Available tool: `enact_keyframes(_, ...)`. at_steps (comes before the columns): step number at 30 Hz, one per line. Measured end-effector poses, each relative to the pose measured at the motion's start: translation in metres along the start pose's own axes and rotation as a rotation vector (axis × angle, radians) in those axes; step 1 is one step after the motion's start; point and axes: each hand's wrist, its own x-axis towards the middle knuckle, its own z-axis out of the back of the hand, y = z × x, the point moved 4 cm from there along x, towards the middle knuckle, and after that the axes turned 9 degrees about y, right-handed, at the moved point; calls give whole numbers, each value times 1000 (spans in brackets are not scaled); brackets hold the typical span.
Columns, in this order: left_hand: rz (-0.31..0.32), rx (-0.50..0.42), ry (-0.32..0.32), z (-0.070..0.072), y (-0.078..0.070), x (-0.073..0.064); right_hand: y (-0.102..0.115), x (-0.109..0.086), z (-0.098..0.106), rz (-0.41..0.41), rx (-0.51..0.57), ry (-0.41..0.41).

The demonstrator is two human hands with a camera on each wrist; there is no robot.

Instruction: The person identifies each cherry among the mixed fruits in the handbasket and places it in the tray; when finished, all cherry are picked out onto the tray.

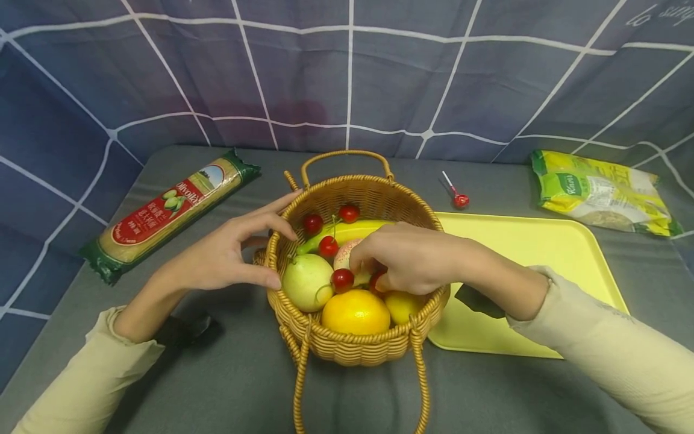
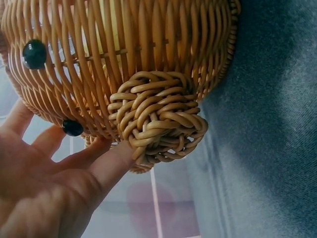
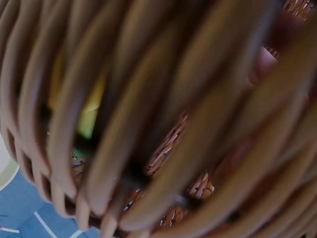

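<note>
- A wicker basket [image 1: 352, 354] heaped with fruit stands on the grey table [image 1: 244, 380] as a person works over it with two bare hands, held apart on opposite sides of its bowl.
- Already inside: a banana [image 1: 352, 230], a green pear [image 1: 303, 280], a yellow lemon [image 1: 355, 313], a pale speckled fruit [image 1: 343, 256] and several red cherries [image 1: 342, 280].
- The left hand [image 1: 228, 250] rests at the rim, fingers spread, one reaching over the edge; the left wrist view shows the basket's woven knob [image 2: 158, 119] beside the fingers.
- The right hand [image 1: 417, 256] dips into the bowl, fingers curled down among the cherries and the speckled fruit. Whether it grips one cannot be told, its fingertips being partly hidden.
- If the basket is being filled, the job appears well advanced; the pictures do not settle whether fruit is going in or coming out.
- Outside the basket lie a red lollipop [image 1: 461, 201], a pasta packet [image 1: 168, 211] and a yellow-green bag [image 1: 602, 193], near a yellow tray [image 1: 488, 334]. Whether any of these counts as work left cannot be told.
</note>
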Motion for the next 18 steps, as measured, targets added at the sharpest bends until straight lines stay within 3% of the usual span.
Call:
enact_keyframes(8, -4, -14, 5, -1, 1, 1, -2, -8, 3, 16, 22, -22)
enact_keyframes(18, 16, -18, 13, 0, 1, 0, -1, -23, 8, 137, 97, -198)
